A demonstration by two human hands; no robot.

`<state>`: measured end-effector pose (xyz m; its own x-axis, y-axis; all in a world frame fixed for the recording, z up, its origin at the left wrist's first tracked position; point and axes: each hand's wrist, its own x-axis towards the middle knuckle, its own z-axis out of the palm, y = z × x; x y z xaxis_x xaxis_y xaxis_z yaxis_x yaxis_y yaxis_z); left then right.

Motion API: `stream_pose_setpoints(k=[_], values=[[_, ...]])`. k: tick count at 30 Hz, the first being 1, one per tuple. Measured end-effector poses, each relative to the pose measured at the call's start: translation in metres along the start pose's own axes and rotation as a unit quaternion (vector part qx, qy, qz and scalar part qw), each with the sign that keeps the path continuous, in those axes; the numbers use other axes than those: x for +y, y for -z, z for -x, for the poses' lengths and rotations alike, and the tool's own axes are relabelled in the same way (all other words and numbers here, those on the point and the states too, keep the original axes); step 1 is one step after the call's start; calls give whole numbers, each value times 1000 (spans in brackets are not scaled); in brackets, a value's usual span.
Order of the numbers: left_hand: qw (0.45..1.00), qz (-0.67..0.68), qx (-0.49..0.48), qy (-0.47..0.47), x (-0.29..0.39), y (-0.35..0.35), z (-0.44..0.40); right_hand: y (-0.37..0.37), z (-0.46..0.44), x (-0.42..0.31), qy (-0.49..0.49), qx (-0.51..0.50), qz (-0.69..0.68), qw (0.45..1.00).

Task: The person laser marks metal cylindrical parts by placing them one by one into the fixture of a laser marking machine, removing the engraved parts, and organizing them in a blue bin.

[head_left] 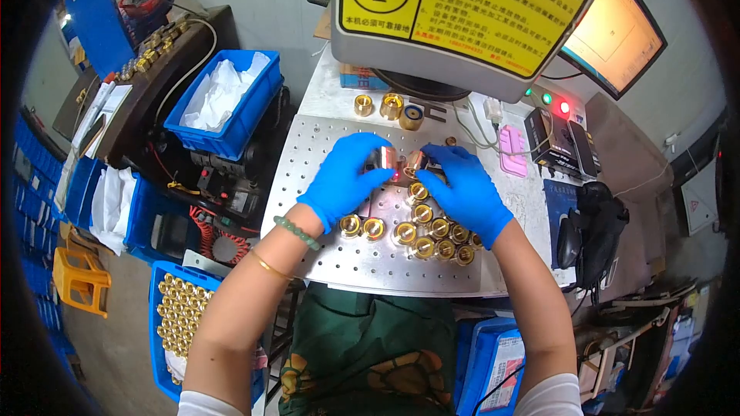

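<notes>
Where Smooth Meets Shiny

While a white tabletop [524, 208] spreads beneath, a flat metal plate [354, 266], dotted with round holes, lies on it. Smooth blue gloves [330, 194] cover the left hand [348, 177], half closed, and the right hand [468, 189], loosely bent. Glossy brass fittings [439, 229] with concentric rims cluster nearer the person. Above the plate, the left hand encloses a shiny coppery cylinder [388, 156]; just beside it, a tilted ring [414, 162] meets the right hand, though I cannot tell whether it is gripped.
</notes>
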<state>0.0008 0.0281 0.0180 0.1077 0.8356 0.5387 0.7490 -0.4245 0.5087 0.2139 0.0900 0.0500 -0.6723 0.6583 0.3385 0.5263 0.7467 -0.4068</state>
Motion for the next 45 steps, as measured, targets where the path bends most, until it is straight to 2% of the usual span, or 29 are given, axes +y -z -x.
stream_pose_setpoints(k=[1,2,4,5,7,10,11,12,13,14,15,16,18,20,22,23,24,26,27,28,30,34,40,42,44,45], values=[[980,145,-14,136,5,9,6,-3,-1,-1,18,14,14,1000],[921,282,-26,266,10,18,11,-6,-3,-4,19,15,11,1000],[917,312,-21,249,2,29,30,-10,-8,-9,8,8,0,1000],[901,340,-29,269,11,42,38,-11,-9,-10,9,9,-2,1000],[874,386,-46,291,14,58,57,-12,-12,-13,-3,-49,21,999],[894,334,-69,289,26,74,82,-16,-12,-13,-18,-95,26,995],[906,305,-91,279,30,76,87,-18,-11,-12,-17,-96,27,995],[913,284,-106,274,36,77,91,-21,-9,-11,8,-54,7,999],[928,267,-91,242,36,71,98,-21,-8,-11,34,-11,-14,999],[942,250,-77,210,35,66,102,-19,-4,-13,37,-12,-15,999],[968,169,-85,166,35,64,104,-14,2,-17,39,25,-31,998],[968,167,-82,167,35,65,104,-10,8,-19,41,62,-47,996],[991,38,-121,53,40,74,95,-7,26,-18,20,53,-93,994],[985,65,-133,85,37,76,90,-7,45,-16,-27,74,-164,983],[970,-40,-240,2,27,79,77,-10,58,-10,-31,69,-165,983],[954,-88,-285,25,31,81,67,-13,61,-8,-38,65,-165,983],[954,-89,-285,29,33,81,57,-15,62,-7,-36,63,-168,983],[901,-250,-342,-91,37,78,39,-20,65,-8,14,75,-105,992],[892,-264,-340,-135,37,75,32,-22,66,-8,17,72,-109,991],[892,-267,-341,-130,37,73,30,-24,66,-8,4,82,-137,987],[900,-220,-315,-206,40,73,28,-25,66,-8,-7,92,-170,981],[908,-151,-322,-222,55,62,39,-27,68,-9,-2,99,-143,985],[887,-225,-359,-184,65,58,35,-28,68,-6,13,90,-126,988],[884,-245,-360,-168,69,70,46,-29,68,-5,-23,80,-138,987],[900,-213,-359,-123,70,100,77,-31,68,-5,-35,81,-167,982],[936,-163,-293,-108,71,118,99,-35,69,2,-35,87,-157,983]])
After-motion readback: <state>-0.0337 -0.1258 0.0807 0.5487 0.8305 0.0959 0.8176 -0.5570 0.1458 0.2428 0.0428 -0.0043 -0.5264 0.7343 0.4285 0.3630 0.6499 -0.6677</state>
